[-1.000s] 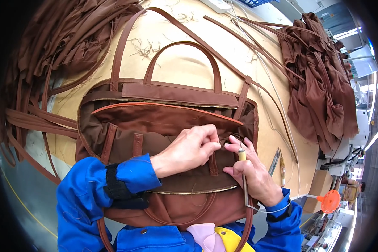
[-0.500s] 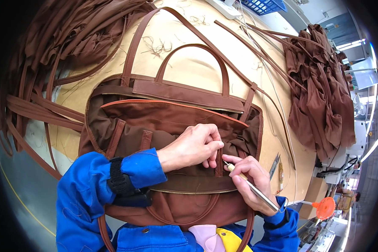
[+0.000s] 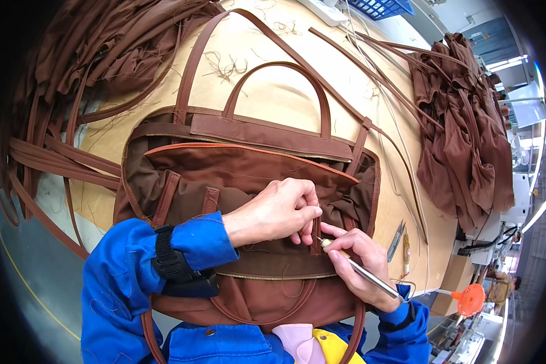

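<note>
A brown bag [image 3: 273, 134] lies spread open before me, its dark lining and an orange-edged inner pocket [image 3: 249, 161] showing. Over the lining, my left hand [image 3: 282, 209] is closed in a pinch beside a narrow brown tab [image 3: 316, 233]; whatever is between its fingertips is too small to make out. My right hand [image 3: 367, 264] grips a pen-shaped tool [image 3: 361, 272] with a cream collar and a metal handle. The tool's thin tip points left, at the lower part of the tab. Another brown tab [image 3: 210, 200] lies on the lining to the left.
Brown bags or pieces with long straps are heaped at the far left [image 3: 103, 60], with another brown pile [image 3: 458, 133] at the right. Thread snips [image 3: 397, 240] and a yellowish tool [image 3: 406, 252] lie right of the bag. Loose threads [image 3: 224, 68] litter the tabletop. An orange disc [image 3: 469, 300] stands at lower right.
My right hand has shifted slightly left and the tool's tip now sits closer to the tab's lower end. The left hand keeps its pinch almost in place.
</note>
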### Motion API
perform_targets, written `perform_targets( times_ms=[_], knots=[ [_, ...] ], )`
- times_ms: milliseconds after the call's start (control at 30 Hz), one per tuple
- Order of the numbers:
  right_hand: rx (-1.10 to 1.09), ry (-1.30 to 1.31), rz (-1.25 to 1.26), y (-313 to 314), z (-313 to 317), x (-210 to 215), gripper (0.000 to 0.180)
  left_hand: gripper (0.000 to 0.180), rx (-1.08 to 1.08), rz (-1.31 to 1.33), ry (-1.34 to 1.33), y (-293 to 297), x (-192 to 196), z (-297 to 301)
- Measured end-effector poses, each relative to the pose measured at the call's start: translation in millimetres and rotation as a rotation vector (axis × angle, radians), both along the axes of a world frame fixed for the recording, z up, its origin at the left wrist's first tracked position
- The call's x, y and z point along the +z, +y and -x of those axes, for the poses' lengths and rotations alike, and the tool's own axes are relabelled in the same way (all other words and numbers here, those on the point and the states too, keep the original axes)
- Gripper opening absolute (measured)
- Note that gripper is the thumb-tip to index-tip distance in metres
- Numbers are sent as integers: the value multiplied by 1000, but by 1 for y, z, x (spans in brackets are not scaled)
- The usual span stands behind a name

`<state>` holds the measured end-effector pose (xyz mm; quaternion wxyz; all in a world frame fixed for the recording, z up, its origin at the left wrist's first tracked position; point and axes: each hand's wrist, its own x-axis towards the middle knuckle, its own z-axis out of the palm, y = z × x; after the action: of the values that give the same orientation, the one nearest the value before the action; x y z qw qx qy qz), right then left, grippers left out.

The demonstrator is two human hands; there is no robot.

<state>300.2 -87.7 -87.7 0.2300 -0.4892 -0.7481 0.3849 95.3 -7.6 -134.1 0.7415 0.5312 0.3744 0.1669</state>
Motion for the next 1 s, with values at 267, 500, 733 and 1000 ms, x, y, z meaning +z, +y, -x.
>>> perform_targets(
  times_ms=[267,500,733,1000],
  knots=[
    [21,-35,-15,1,2,2,10,18,-6,-4,8,0,2,1],
    [22,-57,-24,1,3,2,11,18,-17,-6,17,0,2,1],
    [26,-58,-24,1,3,2,11,18,-14,-4,8,0,2,1],
    [30,-54,-24,1,4,2,11,18,-33,5,18,1,5,1]
  ],
)
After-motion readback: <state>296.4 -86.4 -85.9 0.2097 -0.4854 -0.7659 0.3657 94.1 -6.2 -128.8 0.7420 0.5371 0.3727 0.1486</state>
